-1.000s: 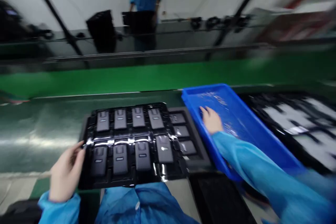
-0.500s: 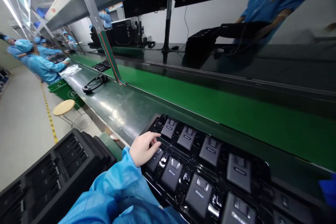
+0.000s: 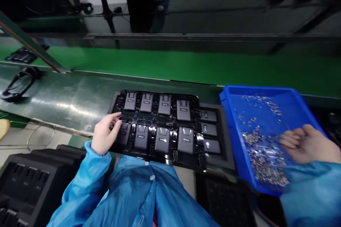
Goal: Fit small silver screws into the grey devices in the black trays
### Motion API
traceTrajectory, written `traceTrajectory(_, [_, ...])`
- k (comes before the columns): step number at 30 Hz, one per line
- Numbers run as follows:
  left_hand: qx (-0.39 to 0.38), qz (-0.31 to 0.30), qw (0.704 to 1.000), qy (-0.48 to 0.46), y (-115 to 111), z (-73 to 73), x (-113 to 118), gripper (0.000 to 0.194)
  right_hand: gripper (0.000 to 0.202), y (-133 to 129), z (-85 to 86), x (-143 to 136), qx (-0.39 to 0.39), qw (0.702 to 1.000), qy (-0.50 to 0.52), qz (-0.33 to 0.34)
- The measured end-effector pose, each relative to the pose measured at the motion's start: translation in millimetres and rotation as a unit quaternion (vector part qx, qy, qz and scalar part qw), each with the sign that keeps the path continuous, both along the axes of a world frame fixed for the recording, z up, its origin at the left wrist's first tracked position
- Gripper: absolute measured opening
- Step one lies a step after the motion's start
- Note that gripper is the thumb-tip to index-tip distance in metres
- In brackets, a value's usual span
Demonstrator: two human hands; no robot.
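A glossy black tray (image 3: 195,161) with several dark grey device bodies (image 3: 163,139) in its pockets lies in front of me. My left hand (image 3: 104,133) grips its left edge, thumb on top near the first pocket. My right hand (image 3: 309,143) is inside a blue plastic bin (image 3: 231,120) to the right, palm up with fingers curled, over a pile of small metal parts (image 3: 262,163). Whether it holds any parts I cannot tell. Both arms wear blue sleeves.
Another dark tray with grey parts (image 3: 210,129) sits under and right of the first. A green conveyor belt (image 3: 186,67) runs behind. Stacked empty black trays (image 3: 23,181) stand at lower left. A black strap-like object (image 3: 18,83) lies far left. A person in blue stands across the line.
My view swung back from the left along the line to the tray. My left hand still holds the tray's left edge. My right hand now lies palm up in the blue bin.
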State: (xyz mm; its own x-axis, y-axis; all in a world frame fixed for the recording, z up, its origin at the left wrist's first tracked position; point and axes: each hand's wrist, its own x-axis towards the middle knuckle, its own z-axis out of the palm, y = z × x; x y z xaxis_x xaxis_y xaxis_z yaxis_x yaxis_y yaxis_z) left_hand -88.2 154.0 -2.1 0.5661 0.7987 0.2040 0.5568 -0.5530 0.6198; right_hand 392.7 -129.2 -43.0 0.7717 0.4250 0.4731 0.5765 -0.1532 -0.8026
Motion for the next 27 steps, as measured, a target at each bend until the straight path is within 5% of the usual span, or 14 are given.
traceTrajectory(7, [0.013, -0.041, 0.999, -0.007, -10.4, 14.9, 26.5, 0.033, 0.063, -59.8, -43.2, 31.0, -0.034, 0.969, 0.155, 0.189])
traceTrajectory(13, [-0.035, -0.098, 0.994, -0.034, -34.9, 22.4, 52.4, 0.030, 0.077, -72.8, -58.8, 36.6, -0.004, 0.954, 0.246, 0.170])
traceTrajectory(19, [-0.216, -0.087, 0.954, -0.188, -66.0, 21.0, 77.2, 0.026, 0.078, -71.0, -36.3, 28.9, 0.069, 0.946, 0.293, 0.123])
traceTrajectory(22, [-0.383, -0.084, 0.867, -0.307, -82.7, 21.7, 98.4, 0.030, 0.081, -54.4, -5.0, -1.1, 0.121, 0.939, 0.302, 0.110])
traceTrajectory(26, [-0.682, -0.036, 0.651, -0.333, -106.3, 20.3, 134.8, 0.050, 0.078, 13.4, 45.9, -106.2, 0.205, 0.911, 0.334, 0.128])
traceTrajectory(27, [-0.733, -0.010, 0.597, -0.327, -111.6, 18.5, 142.7, 0.054, 0.074, 35.4, 56.2, -140.4, 0.250, 0.879, 0.386, 0.130])
